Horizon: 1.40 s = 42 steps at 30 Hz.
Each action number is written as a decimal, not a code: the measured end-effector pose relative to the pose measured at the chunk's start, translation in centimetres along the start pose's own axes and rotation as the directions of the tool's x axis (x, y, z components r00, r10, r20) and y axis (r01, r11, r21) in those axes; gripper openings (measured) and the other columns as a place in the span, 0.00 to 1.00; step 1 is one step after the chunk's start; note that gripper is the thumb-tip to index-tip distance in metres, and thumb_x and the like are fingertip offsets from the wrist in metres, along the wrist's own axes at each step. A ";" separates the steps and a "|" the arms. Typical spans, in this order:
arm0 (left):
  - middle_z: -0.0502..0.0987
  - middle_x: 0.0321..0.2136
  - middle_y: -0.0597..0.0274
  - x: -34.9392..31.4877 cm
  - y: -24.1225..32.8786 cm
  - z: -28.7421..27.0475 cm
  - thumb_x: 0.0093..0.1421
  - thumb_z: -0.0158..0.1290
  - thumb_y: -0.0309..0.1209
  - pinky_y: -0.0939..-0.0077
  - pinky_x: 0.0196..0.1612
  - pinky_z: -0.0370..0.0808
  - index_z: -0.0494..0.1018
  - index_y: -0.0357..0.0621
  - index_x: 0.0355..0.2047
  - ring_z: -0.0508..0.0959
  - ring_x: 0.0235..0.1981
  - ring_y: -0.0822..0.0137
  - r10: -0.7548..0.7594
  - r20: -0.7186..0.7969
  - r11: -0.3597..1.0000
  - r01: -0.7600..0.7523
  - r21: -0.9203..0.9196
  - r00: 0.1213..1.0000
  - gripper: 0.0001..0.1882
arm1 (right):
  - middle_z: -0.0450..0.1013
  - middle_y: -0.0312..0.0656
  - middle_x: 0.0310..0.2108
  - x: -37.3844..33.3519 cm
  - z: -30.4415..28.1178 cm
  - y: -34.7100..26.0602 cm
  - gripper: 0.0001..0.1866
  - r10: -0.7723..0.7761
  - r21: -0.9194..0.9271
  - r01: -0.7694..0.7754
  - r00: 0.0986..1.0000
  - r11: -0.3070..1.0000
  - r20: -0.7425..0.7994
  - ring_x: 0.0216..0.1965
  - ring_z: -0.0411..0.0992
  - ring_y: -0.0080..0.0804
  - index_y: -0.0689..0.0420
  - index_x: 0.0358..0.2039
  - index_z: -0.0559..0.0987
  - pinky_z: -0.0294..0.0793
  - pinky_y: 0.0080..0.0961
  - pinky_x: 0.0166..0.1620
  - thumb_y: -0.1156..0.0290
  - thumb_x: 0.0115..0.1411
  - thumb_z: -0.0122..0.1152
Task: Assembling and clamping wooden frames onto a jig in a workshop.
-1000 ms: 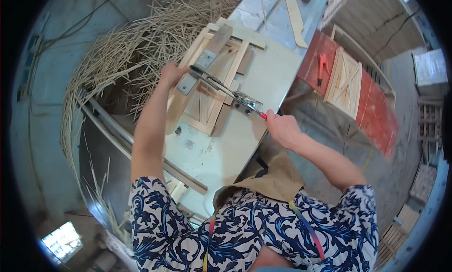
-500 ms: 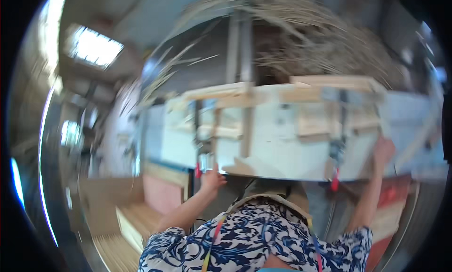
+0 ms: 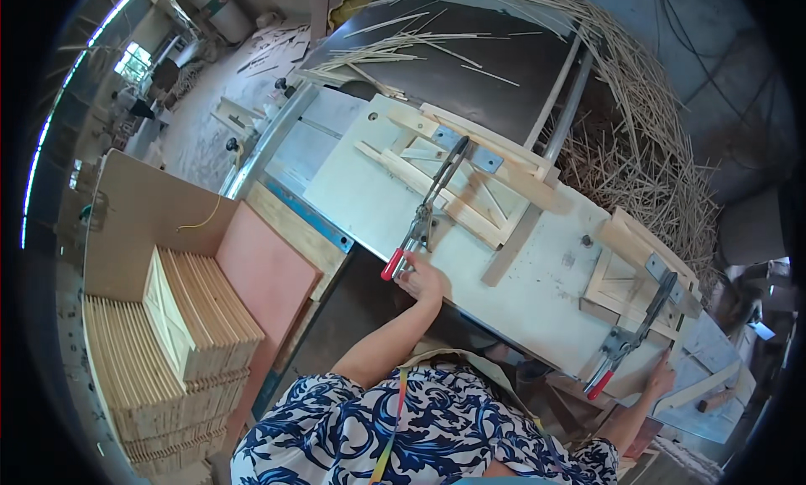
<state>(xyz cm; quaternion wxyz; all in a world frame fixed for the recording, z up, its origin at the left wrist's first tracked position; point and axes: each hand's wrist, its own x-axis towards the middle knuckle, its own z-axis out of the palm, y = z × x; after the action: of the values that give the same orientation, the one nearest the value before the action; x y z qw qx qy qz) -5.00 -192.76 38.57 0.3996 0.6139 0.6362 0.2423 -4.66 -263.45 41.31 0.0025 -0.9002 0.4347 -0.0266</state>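
My left hand (image 3: 422, 281) is closed on the lower metal part of a toggle clamp (image 3: 422, 220), beside its red handle. This clamp's long arm reaches over a wooden frame (image 3: 470, 220) with slanted slats, lying on a white board (image 3: 525, 288). At the board's right end, my right hand (image 3: 661, 378) grips the edge, its index finger extended and the other fingers partly hidden. Just left of it is a second red-handled toggle clamp (image 3: 625, 342), lying over another slatted wooden frame (image 3: 617, 283).
Stacked slatted wooden frames (image 3: 206, 317) stand at the left beside a pink panel (image 3: 264, 254). Thin wood offcuts (image 3: 621, 132) pile up behind the board, and some lie on a dark sheet (image 3: 470, 73). Metal rails (image 3: 561, 99) run away at the back.
The view has turned and sharpened, so the board now slants down to the right and the stacked frames show more fully. My hands remain by the left clamp and the board's right end.
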 end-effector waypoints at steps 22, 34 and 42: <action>0.75 0.51 0.20 0.8 -0.2 0.3 0.74 0.42 0.61 0.45 0.60 0.70 0.73 0.17 0.54 0.75 0.56 0.30 0.175 -0.204 0.981 -0.188 -0.046 0.963 0.45 | 0.79 0.73 0.34 -0.4 -2.6 1.1 0.47 -0.409 0.103 0.398 0.904 0.911 0.123 0.42 0.80 0.71 0.77 0.35 0.81 0.78 0.56 0.49 0.31 0.62 0.63; 0.71 0.55 0.16 1.7 -1.9 0.0 0.76 0.33 0.62 0.46 0.63 0.70 0.66 0.46 0.70 0.73 0.60 0.28 0.260 -0.084 0.940 -0.232 0.252 0.962 0.38 | 0.80 0.67 0.30 2.9 -4.4 3.2 0.39 -0.590 0.153 0.570 0.784 0.807 0.192 0.37 0.81 0.66 0.72 0.28 0.82 0.79 0.53 0.44 0.36 0.58 0.69; 0.77 0.56 0.26 -4.1 -4.6 -0.7 0.71 0.39 0.69 0.52 0.64 0.70 0.71 0.17 0.58 0.74 0.63 0.36 0.012 -0.049 1.000 -0.012 -0.003 0.999 0.52 | 0.79 0.67 0.28 6.4 -3.8 6.0 0.42 -0.724 0.203 0.699 0.628 0.686 0.285 0.35 0.81 0.66 0.71 0.26 0.82 0.79 0.53 0.42 0.32 0.57 0.67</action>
<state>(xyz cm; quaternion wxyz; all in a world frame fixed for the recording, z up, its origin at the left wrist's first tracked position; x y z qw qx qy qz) -8.54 -197.28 36.14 0.3832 0.6109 0.6419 0.2606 -5.60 -272.14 45.22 0.1002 -0.9876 0.0352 0.1157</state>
